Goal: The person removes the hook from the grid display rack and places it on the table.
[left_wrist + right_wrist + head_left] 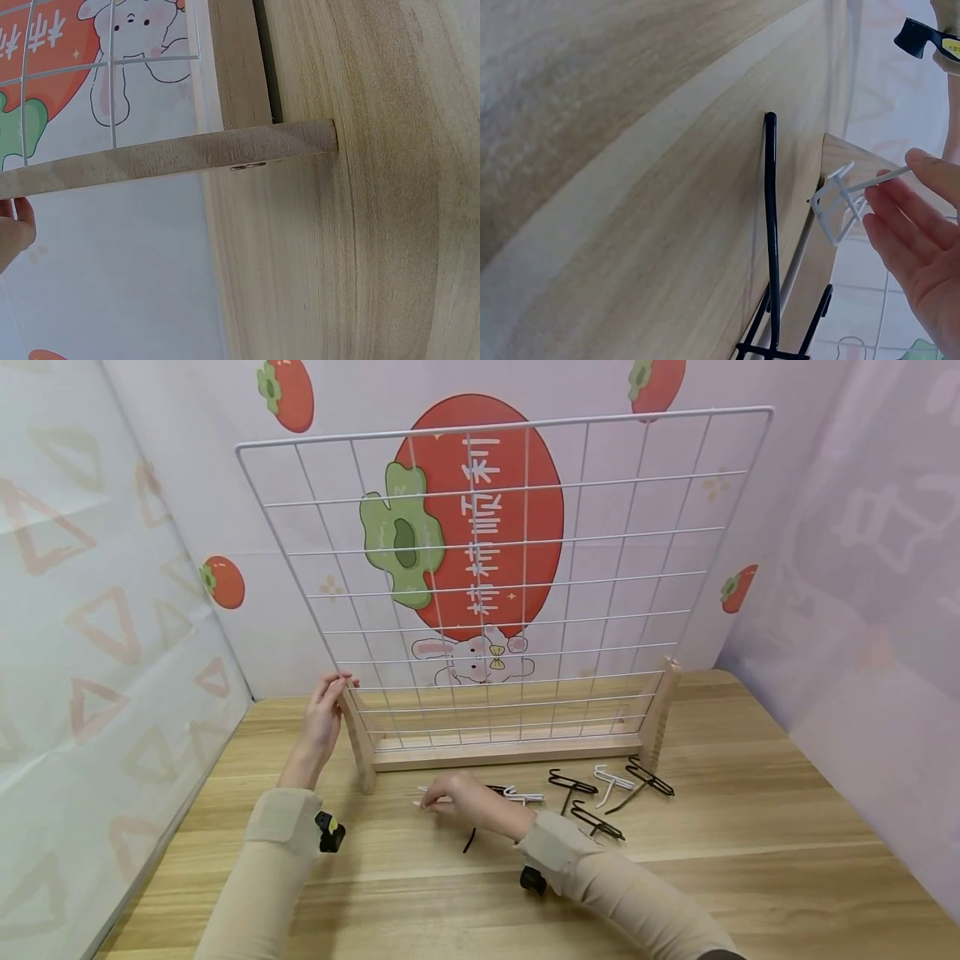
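My left hand (322, 720) grips the upper end of the left wooden post (356, 735), its fingers bent over the top. That post belongs to a wooden stand (510, 752) in which a white wire grid panel (480, 544) stands upright. Low in front of the stand, my right hand (459, 797) pinches the straight rod of a white wire hook (881, 178) between thumb and fingers. The hook's bracket end points away from the palm in the right wrist view. Below this hand lies a black hook (772, 217), partly hidden by the forearm in the head view.
On the table right of my right hand lie another white hook (522, 796), a black hook (573, 782), a small white hook (613, 779) and further black hooks (597, 821). A printed cloth backdrop (255, 635) hangs behind the grid, with side walls left and right.
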Demonstrator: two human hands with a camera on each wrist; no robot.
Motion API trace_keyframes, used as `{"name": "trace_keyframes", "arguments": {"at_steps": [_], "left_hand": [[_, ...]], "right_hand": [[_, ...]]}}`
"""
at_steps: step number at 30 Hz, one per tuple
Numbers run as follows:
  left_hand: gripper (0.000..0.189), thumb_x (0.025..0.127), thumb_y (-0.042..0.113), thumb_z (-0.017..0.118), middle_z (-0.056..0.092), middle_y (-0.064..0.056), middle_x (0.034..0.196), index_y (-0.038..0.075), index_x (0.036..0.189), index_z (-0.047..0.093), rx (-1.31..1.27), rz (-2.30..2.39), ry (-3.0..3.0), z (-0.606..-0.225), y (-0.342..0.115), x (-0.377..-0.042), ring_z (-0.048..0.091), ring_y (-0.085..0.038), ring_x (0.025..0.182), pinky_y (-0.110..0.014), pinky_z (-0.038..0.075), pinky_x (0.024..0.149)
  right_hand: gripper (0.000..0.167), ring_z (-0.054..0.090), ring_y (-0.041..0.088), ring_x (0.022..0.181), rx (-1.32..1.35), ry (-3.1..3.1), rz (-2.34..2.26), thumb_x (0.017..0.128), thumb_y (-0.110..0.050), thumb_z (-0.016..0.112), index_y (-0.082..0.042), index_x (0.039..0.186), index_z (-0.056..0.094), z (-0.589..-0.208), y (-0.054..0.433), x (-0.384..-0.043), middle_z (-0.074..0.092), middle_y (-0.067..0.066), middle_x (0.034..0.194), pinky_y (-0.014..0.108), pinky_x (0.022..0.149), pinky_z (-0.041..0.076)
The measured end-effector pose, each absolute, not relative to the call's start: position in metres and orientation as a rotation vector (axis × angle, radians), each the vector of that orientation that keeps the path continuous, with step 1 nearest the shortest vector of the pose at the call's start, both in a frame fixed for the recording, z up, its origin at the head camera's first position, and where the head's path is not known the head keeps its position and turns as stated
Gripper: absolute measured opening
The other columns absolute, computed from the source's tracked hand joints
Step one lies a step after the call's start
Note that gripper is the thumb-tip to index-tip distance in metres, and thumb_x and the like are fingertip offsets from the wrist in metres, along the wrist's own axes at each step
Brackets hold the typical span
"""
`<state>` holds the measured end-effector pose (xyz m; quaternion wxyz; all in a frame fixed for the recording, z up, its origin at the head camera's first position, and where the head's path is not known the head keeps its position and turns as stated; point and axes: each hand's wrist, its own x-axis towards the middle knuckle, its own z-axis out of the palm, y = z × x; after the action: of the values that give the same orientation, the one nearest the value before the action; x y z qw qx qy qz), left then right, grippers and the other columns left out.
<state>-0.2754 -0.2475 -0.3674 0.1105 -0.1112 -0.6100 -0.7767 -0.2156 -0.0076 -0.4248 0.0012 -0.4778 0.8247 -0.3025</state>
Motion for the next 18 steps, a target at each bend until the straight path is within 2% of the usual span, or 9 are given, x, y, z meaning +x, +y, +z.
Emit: {"name": "trace_keyframes", "arguments": {"at_steps": [8, 18], "left_hand": [[0.012, 0.095, 0.018, 0.039, 0.056, 0.005, 0.091, 0.021, 0.094, 0.051, -0.318, -2.288, -1.774, -0.3679, -0.2474, -0.2753, 0.043, -0.013, 0.097, -0.024, 0.028, 0.084], [0.013, 0.095, 0.019, 0.039, 0.056, 0.005, 0.091, 0.021, 0.093, 0.052, -0.344, -2.285, -1.77, -0.3674, -0.247, -0.2753, 0.043, -0.015, 0.098, -0.025, 0.029, 0.083]], "right_hand": [[0.013, 0.058, 0.005, 0.086, -1.444, 2.554, -0.862, 0.085, -0.01, 0.057, -0.005, 0.093, 0.067, -0.4286, -0.0062, -0.2138, 0.064, 0.001, 0.093, 0.009, 0.072, 0.042], [0.013, 0.056, 0.004, 0.082, -1.428, 2.498, -0.865, 0.085, -0.011, 0.058, -0.005, 0.091, 0.067, -0.4297, -0.0076, -0.2121, 0.063, 0.002, 0.092, 0.01, 0.067, 0.041]]}}
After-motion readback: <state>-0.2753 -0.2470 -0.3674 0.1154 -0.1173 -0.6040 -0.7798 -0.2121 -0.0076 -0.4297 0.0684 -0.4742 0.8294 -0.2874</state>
